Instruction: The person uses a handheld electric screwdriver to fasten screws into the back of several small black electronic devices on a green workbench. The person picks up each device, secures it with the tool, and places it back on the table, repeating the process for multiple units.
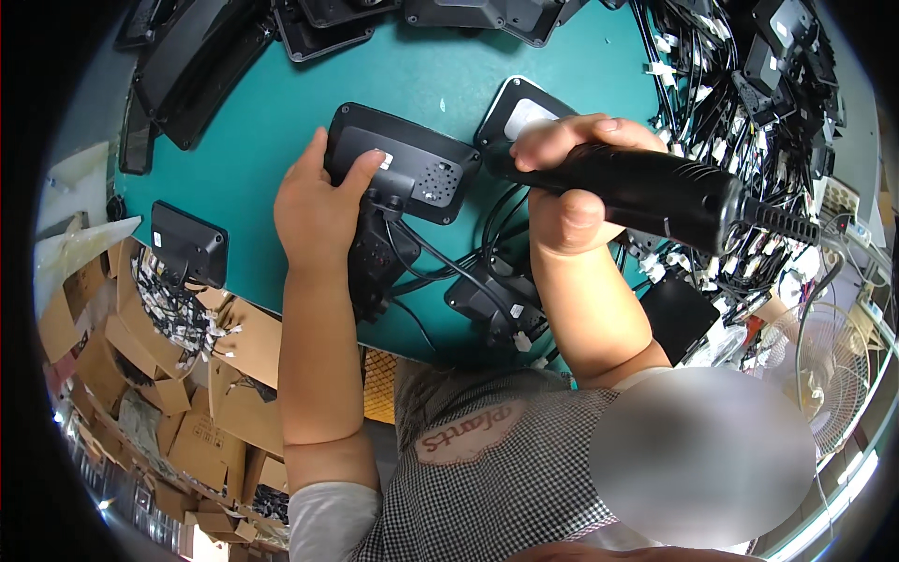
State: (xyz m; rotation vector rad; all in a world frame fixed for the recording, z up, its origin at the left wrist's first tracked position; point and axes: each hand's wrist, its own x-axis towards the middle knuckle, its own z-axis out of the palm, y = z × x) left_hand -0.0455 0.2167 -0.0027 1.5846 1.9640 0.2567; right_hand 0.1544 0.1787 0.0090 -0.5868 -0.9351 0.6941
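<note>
My left hand [323, 201] grips the left side of a black plastic device housing [403, 140], thumb on its back near a small white label. That housing has screw holes at its corners, a patch of small round holes and black cables leaving its lower edge. In my right hand [571, 211] lies a black electric screwdriver [655, 187], fingers and thumb wrapped round its body. Its nose points left toward the housing's right corner; whether its tip touches a screw I cannot tell. Behind the right hand lies another black housing [515, 108] with a silvery plate, partly hidden.
Several black housings [201, 70] line the far edge of the green table [272, 169]. Bundled black cables with white connectors [698, 94] pile up at the right. Another housing [190, 242] sits at the left edge, cardboard boxes [201, 450] lie below, and a fan [829, 361] stands at right.
</note>
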